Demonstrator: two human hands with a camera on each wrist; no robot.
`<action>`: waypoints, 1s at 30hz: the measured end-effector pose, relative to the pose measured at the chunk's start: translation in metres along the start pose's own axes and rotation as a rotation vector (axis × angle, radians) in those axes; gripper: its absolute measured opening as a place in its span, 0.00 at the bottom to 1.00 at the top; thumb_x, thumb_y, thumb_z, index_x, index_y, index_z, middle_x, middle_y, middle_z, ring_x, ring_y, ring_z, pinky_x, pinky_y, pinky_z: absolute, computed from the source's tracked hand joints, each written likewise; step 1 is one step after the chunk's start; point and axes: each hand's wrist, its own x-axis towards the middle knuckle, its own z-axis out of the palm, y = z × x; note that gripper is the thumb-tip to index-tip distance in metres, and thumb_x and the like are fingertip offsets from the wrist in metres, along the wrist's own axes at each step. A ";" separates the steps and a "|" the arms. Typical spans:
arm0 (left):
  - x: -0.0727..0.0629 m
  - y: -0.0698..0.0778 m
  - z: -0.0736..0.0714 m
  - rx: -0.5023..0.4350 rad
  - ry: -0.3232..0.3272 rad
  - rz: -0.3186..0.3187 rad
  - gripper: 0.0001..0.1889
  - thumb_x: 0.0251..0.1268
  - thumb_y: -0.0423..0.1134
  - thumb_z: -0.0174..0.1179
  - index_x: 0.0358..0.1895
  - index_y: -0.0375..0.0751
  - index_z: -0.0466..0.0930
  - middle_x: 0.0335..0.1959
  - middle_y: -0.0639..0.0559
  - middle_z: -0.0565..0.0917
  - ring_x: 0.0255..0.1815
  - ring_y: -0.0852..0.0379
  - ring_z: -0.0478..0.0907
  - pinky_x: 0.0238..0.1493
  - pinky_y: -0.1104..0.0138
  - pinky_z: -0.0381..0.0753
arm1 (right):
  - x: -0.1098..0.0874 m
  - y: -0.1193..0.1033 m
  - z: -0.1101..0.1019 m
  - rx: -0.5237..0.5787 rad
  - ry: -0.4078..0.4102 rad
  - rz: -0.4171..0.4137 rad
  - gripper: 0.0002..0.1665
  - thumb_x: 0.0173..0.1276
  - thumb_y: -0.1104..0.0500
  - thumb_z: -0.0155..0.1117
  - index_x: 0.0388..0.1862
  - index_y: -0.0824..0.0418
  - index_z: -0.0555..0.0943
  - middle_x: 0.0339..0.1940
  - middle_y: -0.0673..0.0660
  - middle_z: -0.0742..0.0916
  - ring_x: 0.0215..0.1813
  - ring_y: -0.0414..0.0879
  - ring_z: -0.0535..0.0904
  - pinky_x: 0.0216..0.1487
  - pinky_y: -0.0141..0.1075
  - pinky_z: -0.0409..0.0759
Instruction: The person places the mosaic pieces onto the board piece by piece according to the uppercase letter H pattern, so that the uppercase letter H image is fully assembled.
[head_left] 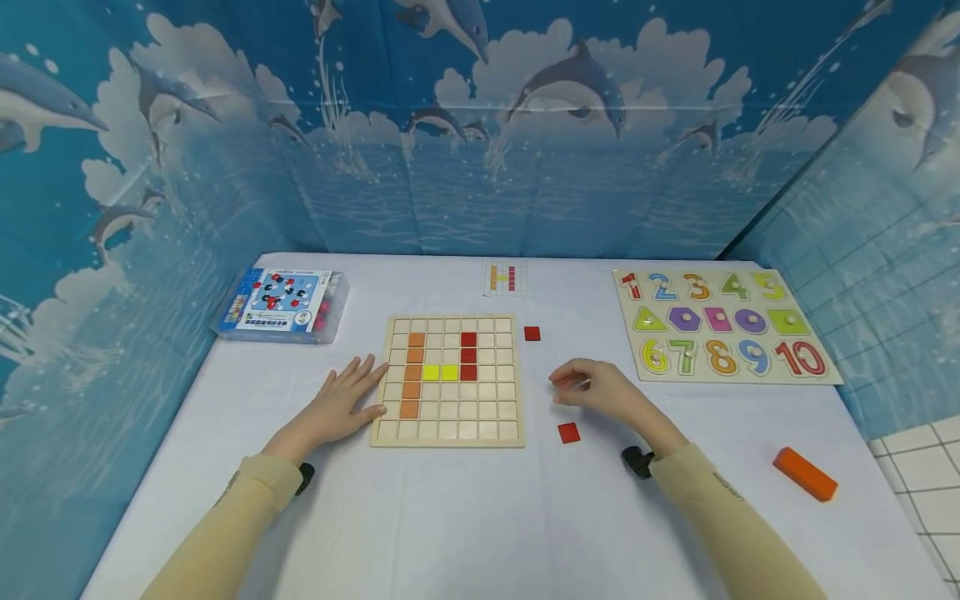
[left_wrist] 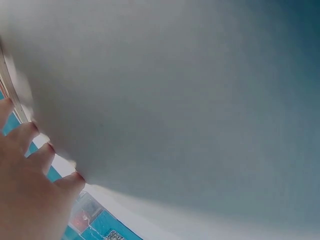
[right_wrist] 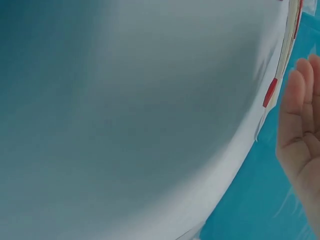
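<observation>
A square wooden grid board [head_left: 447, 427] lies on the table. An orange column of tiles [head_left: 412, 372], two yellow tiles [head_left: 440, 372] and three dark red tiles [head_left: 468, 356] sit in its cells. My left hand [head_left: 337, 408] rests with fingers spread, its fingertips and thumb at the board's left edge. To the right of the board is my right hand [head_left: 600, 390], fingers loosely bent and nothing seen between them. One loose red tile [head_left: 569, 432] lies just below that hand; another red tile [head_left: 532, 333] is beside the board's upper right corner.
Behind the board lies a pattern card [head_left: 506, 279]. A boxed molecule model set [head_left: 282, 304] is at the back left, a number and shape puzzle board [head_left: 645, 321] at the back right. An orange block [head_left: 805, 474] lies at the right, near the tiled wall [head_left: 930, 475].
</observation>
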 end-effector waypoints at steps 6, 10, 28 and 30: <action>0.001 0.001 -0.001 -0.005 0.001 0.000 0.38 0.70 0.53 0.57 0.78 0.46 0.53 0.80 0.39 0.50 0.81 0.35 0.41 0.75 0.35 0.37 | -0.013 0.003 -0.002 -0.002 -0.014 0.014 0.19 0.60 0.57 0.74 0.49 0.59 0.84 0.43 0.54 0.87 0.45 0.45 0.80 0.51 0.40 0.80; 0.002 0.001 -0.001 -0.004 -0.001 -0.003 0.38 0.70 0.54 0.57 0.78 0.46 0.53 0.81 0.39 0.49 0.81 0.35 0.41 0.75 0.34 0.37 | -0.018 0.004 -0.002 -0.020 -0.047 0.021 0.19 0.58 0.57 0.75 0.48 0.59 0.84 0.42 0.54 0.86 0.44 0.45 0.79 0.50 0.39 0.80; 0.000 0.001 -0.001 -0.010 0.001 0.002 0.38 0.70 0.52 0.57 0.78 0.45 0.54 0.80 0.38 0.49 0.81 0.34 0.41 0.75 0.34 0.37 | -0.027 0.002 0.008 -0.120 -0.153 0.029 0.17 0.52 0.62 0.79 0.40 0.58 0.82 0.35 0.51 0.81 0.40 0.45 0.73 0.41 0.36 0.76; -0.001 0.001 -0.001 -0.009 0.002 0.004 0.38 0.70 0.52 0.57 0.78 0.45 0.54 0.80 0.38 0.49 0.81 0.34 0.41 0.75 0.34 0.37 | -0.027 0.001 0.009 -0.138 -0.151 0.035 0.16 0.52 0.63 0.79 0.38 0.58 0.81 0.33 0.51 0.79 0.39 0.45 0.72 0.40 0.36 0.75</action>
